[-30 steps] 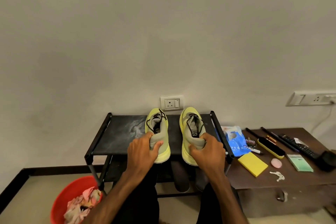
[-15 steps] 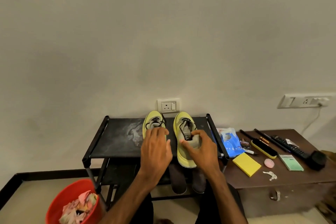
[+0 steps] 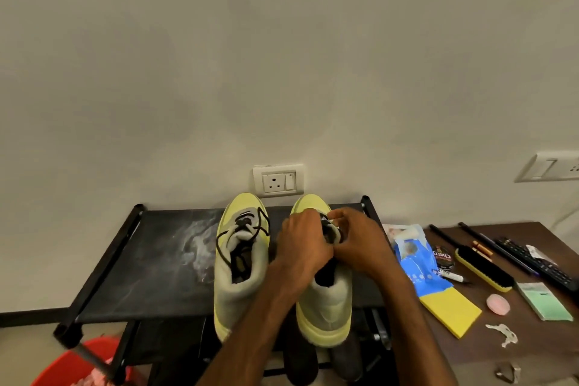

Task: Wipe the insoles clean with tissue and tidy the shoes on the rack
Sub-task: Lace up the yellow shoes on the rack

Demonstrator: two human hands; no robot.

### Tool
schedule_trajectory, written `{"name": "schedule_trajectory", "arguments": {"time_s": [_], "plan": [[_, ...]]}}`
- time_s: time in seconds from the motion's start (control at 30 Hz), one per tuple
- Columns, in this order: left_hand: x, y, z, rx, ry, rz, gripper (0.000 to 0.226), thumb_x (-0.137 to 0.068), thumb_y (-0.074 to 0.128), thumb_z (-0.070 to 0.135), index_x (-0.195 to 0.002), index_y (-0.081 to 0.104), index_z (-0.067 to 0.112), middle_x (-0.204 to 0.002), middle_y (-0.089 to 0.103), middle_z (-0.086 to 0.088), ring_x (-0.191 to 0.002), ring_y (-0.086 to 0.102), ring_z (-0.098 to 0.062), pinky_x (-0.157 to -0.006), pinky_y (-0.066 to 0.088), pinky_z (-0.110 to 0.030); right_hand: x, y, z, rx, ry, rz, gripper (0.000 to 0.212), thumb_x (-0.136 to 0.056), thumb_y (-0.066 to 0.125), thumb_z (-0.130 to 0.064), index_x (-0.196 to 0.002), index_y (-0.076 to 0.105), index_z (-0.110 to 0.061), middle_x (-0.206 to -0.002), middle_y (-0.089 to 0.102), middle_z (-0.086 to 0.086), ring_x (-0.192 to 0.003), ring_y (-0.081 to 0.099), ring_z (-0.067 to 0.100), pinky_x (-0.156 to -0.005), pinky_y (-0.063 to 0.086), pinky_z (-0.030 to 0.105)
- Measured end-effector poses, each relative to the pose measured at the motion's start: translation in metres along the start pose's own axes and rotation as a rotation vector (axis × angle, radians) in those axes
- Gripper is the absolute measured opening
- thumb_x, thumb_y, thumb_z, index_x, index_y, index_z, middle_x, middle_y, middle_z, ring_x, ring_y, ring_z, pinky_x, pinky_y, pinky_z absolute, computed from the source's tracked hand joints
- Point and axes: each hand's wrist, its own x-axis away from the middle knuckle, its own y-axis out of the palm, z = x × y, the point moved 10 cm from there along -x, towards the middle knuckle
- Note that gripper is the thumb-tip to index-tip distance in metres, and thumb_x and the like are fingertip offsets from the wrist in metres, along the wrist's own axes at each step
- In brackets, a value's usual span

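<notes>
The rack (image 3: pixel 150 263) carries both shoes on its top shelf, heels at the front edge. The left shoe (image 3: pixel 241 263) stands free. The left hand (image 3: pixel 300 244) and right hand (image 3: pixel 360 244) meet over the right shoe (image 3: pixel 326 310), pinching its laces (image 3: pixel 328 230). Judged step: tidying. Next: tuck laces, square the pair.

room on the rack top (image 3: pixel 150 260) left of the shoes (image 3: pixel 241 279); cluttered table (image 3: pixel 545 351) just right

On top of your rack (image 3: pixel 141 260), the left shoe (image 3: pixel 239 288) and right shoe (image 3: pixel 326 307) stand side by side, heels overhanging its front edge.
</notes>
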Motion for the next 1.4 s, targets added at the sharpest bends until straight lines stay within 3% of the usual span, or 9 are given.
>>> {"name": "schedule_trajectory", "arguments": {"time_s": [0.2,0.33,0.47,0.6,0.77,0.93,1.03,1.2,1.4], "plan": [[-0.009,0.006,-0.028,0.034,-0.081,0.137,0.015,-0.091,0.065,0.031,-0.097,0.061,0.017,-0.106,0.064,-0.004,-0.098,0.064,-0.024,-0.069,0.044,-0.03,0.001,-0.005,0.005,0.016,0.12,0.257,0.027,-0.068,0.074,-0.023,-0.094,0.072,-0.027,-0.087,0.071,-0.012,-0.084,0.067,0.012,-0.074,0.053,0.028],[-0.006,0.001,-0.033,0.124,-0.048,0.19,0.02,-0.096,0.064,0.036,-0.102,0.067,0.017,-0.105,0.068,0.0,-0.093,0.065,-0.019,-0.071,0.049,-0.028,0.005,-0.01,-0.001,0.043,0.115,0.29,0.02,-0.07,0.073,-0.016,-0.084,0.079,-0.029,-0.069,0.069,-0.013,-0.071,0.064,0.008,-0.075,0.056,0.032],[-0.003,0.001,-0.032,0.15,-0.035,0.199,0.016,-0.097,0.061,0.03,-0.105,0.067,0.018,-0.108,0.07,-0.001,-0.099,0.065,-0.023,-0.071,0.042,-0.028,0.004,-0.014,0.001,0.025,0.053,0.248,0.028,-0.074,0.072,-0.012,-0.084,0.081,-0.036,-0.062,0.064,-0.024,-0.066,0.062,-0.004,-0.058,0.041,0.012],[-0.002,0.004,-0.03,0.167,-0.029,0.205,0.017,-0.094,0.059,0.019,-0.108,0.067,0.016,-0.109,0.069,-0.005,-0.102,0.064,-0.028,-0.073,0.043,-0.032,0.003,-0.015,0.014,-0.135,0.031,0.203,0.024,-0.079,0.078,-0.015,-0.083,0.079,-0.038,-0.073,0.074,-0.02,-0.075,0.068,-0.006,-0.064,0.051,0.016],[-0.003,0.011,-0.031,0.205,-0.019,0.177,0.022,-0.089,0.06,0.016,-0.109,0.07,0.015,-0.105,0.071,-0.007,-0.098,0.064,-0.03,-0.075,0.048,-0.036,-0.001,-0.006,0.03,-0.374,0.098,0.081,0.023,-0.084,0.076,-0.004,-0.097,0.081,-0.022,-0.085,0.079,-0.003,-0.088,0.076,0.015,-0.093,0.059,0.045],[-0.006,0.001,-0.038,0.225,-0.059,0.227,0.033,-0.09,0.067,0.025,-0.123,0.067,0.026,-0.115,0.071,0.002,-0.105,0.066,-0.023,-0.085,0.052,-0.034,-0.003,-0.013,0.019,-0.175,0.029,0.225,0.019,-0.079,0.08,-0.027,-0.097,0.079,-0.035,-0.078,0.076,-0.018,-0.078,0.07,-0.004,-0.08,0.061,0.033],[0.002,-0.012,-0.028,0.199,0.018,0.323,0.039,-0.093,0.068,0.036,-0.131,0.062,0.029,-0.125,0.067,0.007,-0.116,0.061,-0.016,-0.09,0.048,-0.027,0.001,-0.013,0.002,-0.135,-0.099,0.166,0.02,-0.081,0.081,-0.033,-0.101,0.078,-0.035,-0.086,0.076,-0.021,-0.083,0.069,-0.007,-0.078,0.059,0.022],[0.007,-0.027,-0.012,0.218,0.184,0.383,0.025,-0.092,0.072,0.035,-0.117,0.073,0.031,-0.116,0.071,0.008,-0.102,0.065,-0.01,-0.085,0.042,-0.015,0.008,-0.025,-0.001,-0.381,-0.164,0.054,0.023,-0.087,0.078,-0.027,-0.109,0.078,-0.021,-0.098,0.079,-0.007,-0.092,0.075,0.009,-0.09,0.061,0.035],[0.009,-0.025,0.008,0.233,0.356,0.366,0.017,-0.088,0.078,0.028,-0.105,0.08,0.028,-0.097,0.077,0.001,-0.087,0.071,-0.019,-0.081,0.06,-0.034,0.004,-0.033,0.009,-0.335,-0.165,0.108,0.015,-0.087,0.077,-0.03,-0.098,0.081,-0.022,-0.09,0.079,-0.004,-0.085,0.075,0.013,-0.081,0.063,0.036]]}}
